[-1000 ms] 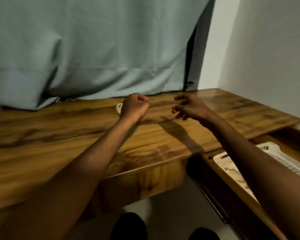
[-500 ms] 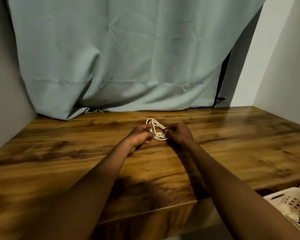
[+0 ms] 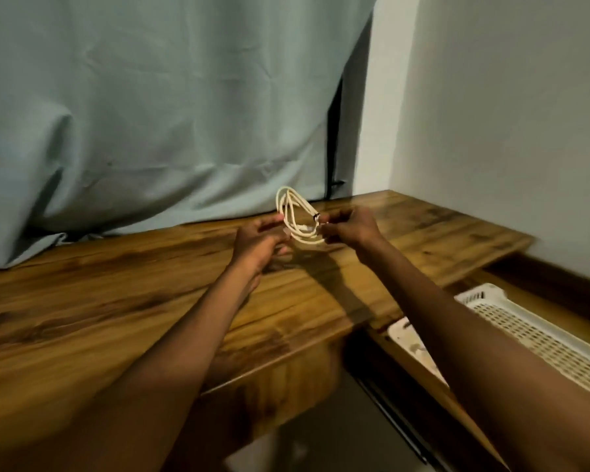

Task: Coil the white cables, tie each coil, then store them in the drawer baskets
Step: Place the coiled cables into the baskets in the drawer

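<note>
A coiled white cable [image 3: 295, 215] is held upright a little above the wooden desk [image 3: 116, 301], near its back edge. My right hand [image 3: 351, 229] pinches the coil's right side, where a small dark tie or connector shows. On the left of the coil is my left hand [image 3: 258, 243], fingers loosely spread, fingertips touching the lower loops. A white perforated basket [image 3: 539, 332] lies in the pulled-out drawer at the lower right, partly hidden behind my right forearm.
A pale blue curtain [image 3: 167, 114] hangs behind the desk and a white wall [image 3: 508, 131] closes the right side. The open drawer's wooden front rail [image 3: 419, 373] juts out below the desk's right end. Floor shows beneath.
The coil has been lifted off the desk and now stands upright between my hands. My left hand's grip has loosened. The view has swung right, bringing the drawer basket back in sight.
</note>
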